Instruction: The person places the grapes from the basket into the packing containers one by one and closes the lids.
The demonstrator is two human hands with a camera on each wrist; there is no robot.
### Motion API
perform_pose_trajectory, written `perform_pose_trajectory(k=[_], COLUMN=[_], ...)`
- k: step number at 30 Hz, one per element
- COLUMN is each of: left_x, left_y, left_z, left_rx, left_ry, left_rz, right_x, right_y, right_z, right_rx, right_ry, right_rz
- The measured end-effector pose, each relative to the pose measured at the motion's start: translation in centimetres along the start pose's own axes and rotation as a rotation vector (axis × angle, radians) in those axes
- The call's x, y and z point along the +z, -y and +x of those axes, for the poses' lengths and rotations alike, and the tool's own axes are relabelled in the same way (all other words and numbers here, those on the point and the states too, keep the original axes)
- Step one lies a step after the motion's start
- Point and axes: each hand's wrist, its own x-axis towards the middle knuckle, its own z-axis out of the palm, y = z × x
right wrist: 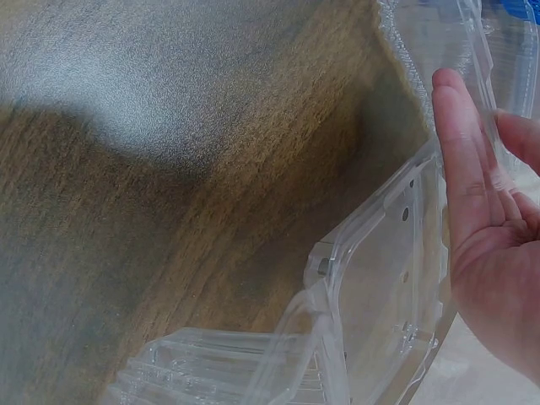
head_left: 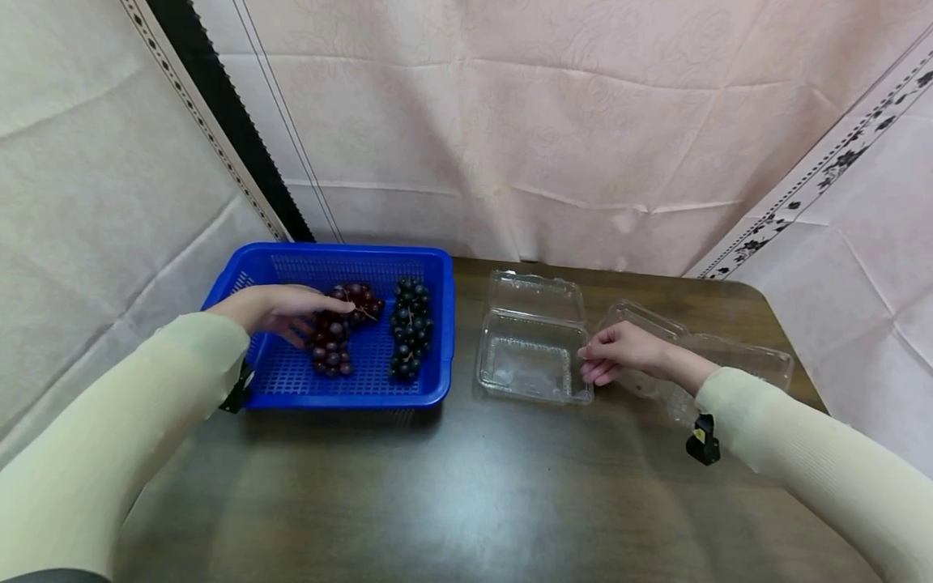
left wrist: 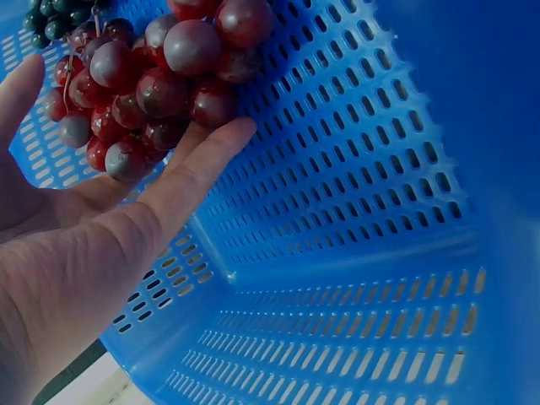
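Inside the blue basket point(head_left: 342, 401), my left hand point(head_left: 284, 308) is at a bunch of red grapes point(head_left: 331, 350). Its fingers reach fairly straight along the lower side of the bunch, and the thumb stands apart from them, as the left wrist view shows point(left wrist: 126, 198). Beside the red grapes lies a bunch of dark grapes point(head_left: 411, 328). To the right of the basket, a clear plastic clamshell box point(head_left: 528, 368) stands with its lid tipped back. My right hand point(head_left: 628, 352) pinches the box's right rim between thumb and fingers.
More clear plastic boxes point(head_left: 751, 356) lie open behind and under my right forearm. Everything stands on a brown wooden table point(head_left: 474, 502). Pale cloth curtains point(head_left: 510, 146) hang along the back and both sides.
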Motion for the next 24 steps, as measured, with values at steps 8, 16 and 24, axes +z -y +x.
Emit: perform_pose_trajectory(k=[8, 16, 24], left_x=[0.2, 0.3, 0.7], left_y=[-0.4, -0.8, -1.1], left_z=[0.2, 0.6, 1.1], left_rx=[-0.016, -0.025, -0.041], left_ry=[-0.039, -0.046, -0.029], left_rz=[0.02, 0.051, 0.087], right_x=[-0.1, -0.1, 0.1], right_y=[0.1, -0.1, -0.1], right_z=[-0.3, 0.0, 0.2], right_rx=[0.005, 0.007, 0.02], right_ry=[-0.007, -0.011, -0.029], right_rz=[0.005, 0.011, 0.02])
